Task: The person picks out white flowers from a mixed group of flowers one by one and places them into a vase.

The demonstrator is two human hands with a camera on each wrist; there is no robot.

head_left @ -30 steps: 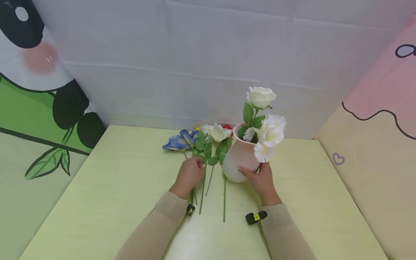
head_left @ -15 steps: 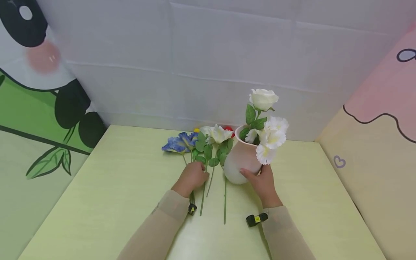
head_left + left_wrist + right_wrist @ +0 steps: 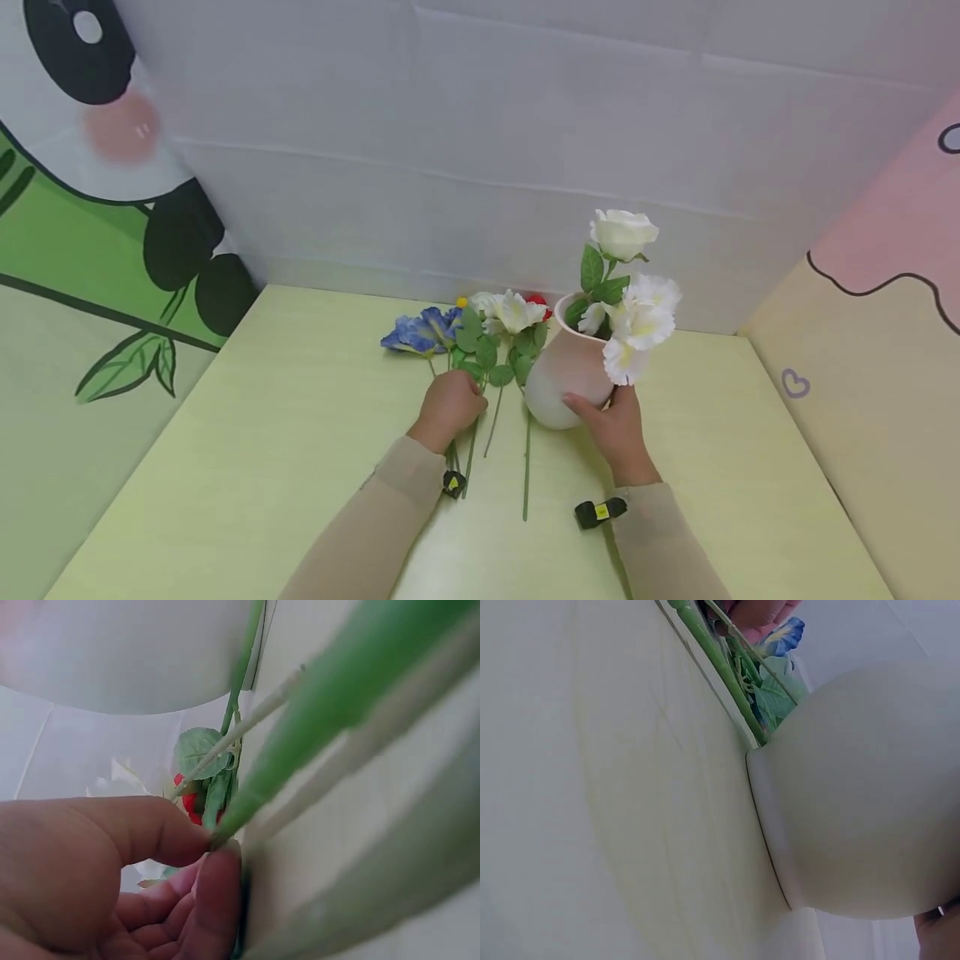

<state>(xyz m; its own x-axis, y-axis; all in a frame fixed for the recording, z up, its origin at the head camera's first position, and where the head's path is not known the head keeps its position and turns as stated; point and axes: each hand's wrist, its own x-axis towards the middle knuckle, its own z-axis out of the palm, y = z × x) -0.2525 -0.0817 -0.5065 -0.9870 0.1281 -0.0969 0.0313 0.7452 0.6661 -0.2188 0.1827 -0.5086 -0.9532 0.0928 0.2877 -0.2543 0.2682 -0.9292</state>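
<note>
A vase (image 3: pixel 558 367), pale pink shading to white, stands on the table with a white rose (image 3: pixel 622 235) and a ruffled white flower (image 3: pixel 641 321) in it. My right hand (image 3: pixel 618 425) grips its lower right side, thumb across the front; the other fingers are mostly hidden behind it. Left of the vase, my left hand (image 3: pixel 450 408) is over the loose flower stems. In the left wrist view its thumb and forefinger pinch a green stem (image 3: pixel 300 735). Which bloom that stem belongs to I cannot tell.
Beyond the left hand lie a blue flower (image 3: pixel 420 332), a white flower (image 3: pixel 513 312), a red bloom (image 3: pixel 538 305) and green leaves (image 3: pixel 483 350). A separate stem (image 3: pixel 527 475) points toward the front of the table (image 3: pixel 300 467). A pale wall (image 3: pixel 450 225) stands behind.
The head view has turned slightly, shifting the scene right. My left hand has moved a little right over the stems, fingers more curled. My right hand keeps its hold on the vase.
</note>
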